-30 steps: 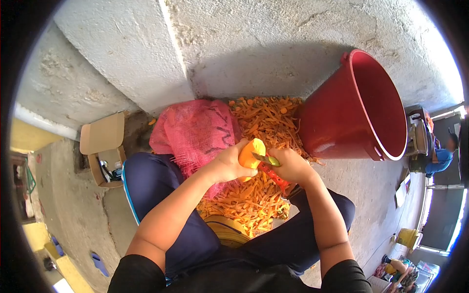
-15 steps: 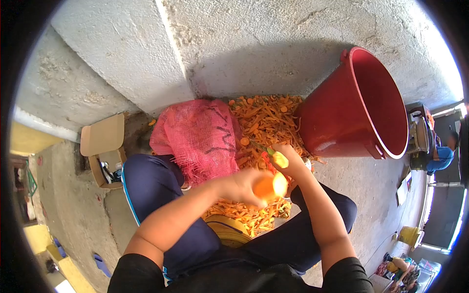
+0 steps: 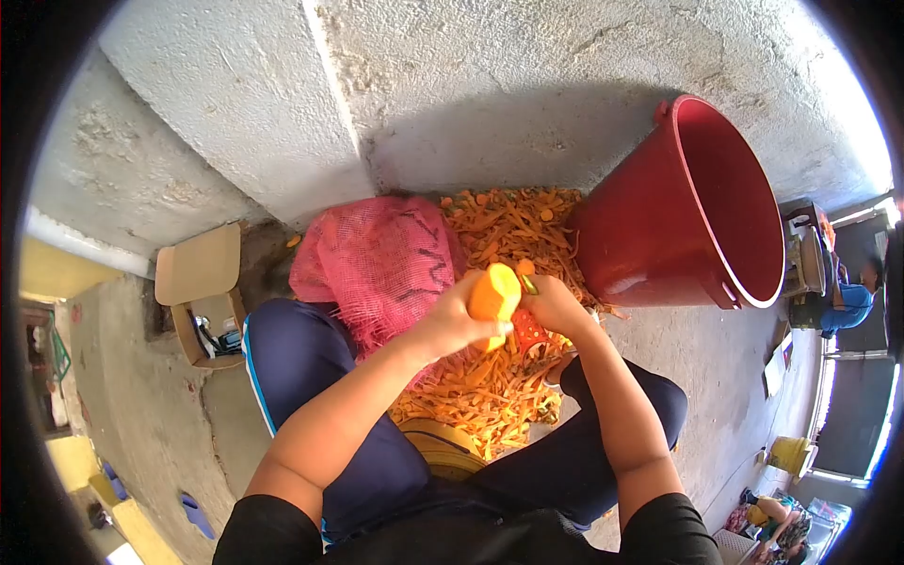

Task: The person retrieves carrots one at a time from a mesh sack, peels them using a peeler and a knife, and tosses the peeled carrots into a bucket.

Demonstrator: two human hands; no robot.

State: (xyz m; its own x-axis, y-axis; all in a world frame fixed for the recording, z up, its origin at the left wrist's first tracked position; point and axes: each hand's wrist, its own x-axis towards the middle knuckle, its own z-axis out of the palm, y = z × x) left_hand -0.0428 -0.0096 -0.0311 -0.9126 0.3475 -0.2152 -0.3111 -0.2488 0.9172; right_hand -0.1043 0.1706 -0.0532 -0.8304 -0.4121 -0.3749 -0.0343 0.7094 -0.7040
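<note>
A thick peeled carrot [image 3: 493,294] is gripped in my left hand [image 3: 454,322], its pale cut end facing up. Close to its right side, my right hand [image 3: 556,306] is closed around a small yellow-green tool [image 3: 530,284]; too little of it shows to tell its kind. A small orange piece [image 3: 524,267] appears just above the tool, beside the carrot. Beneath both hands lies a heap of carrot peelings [image 3: 513,226] with round carrot ends among them. A red patterned thing [image 3: 535,331] shows partly below my right hand.
A pink mesh sack [image 3: 377,254] lies left of the peelings against the wall [image 3: 490,94]. On the right a large red bucket [image 3: 650,217] leans tilted. An open cardboard box [image 3: 202,292] with small items sits at left. Other people [image 3: 852,301] are farther off at right.
My left hand has raised the carrot up and slightly left, turning it more upright. My right hand has come alongside it, its tool now against or near the carrot's side.
</note>
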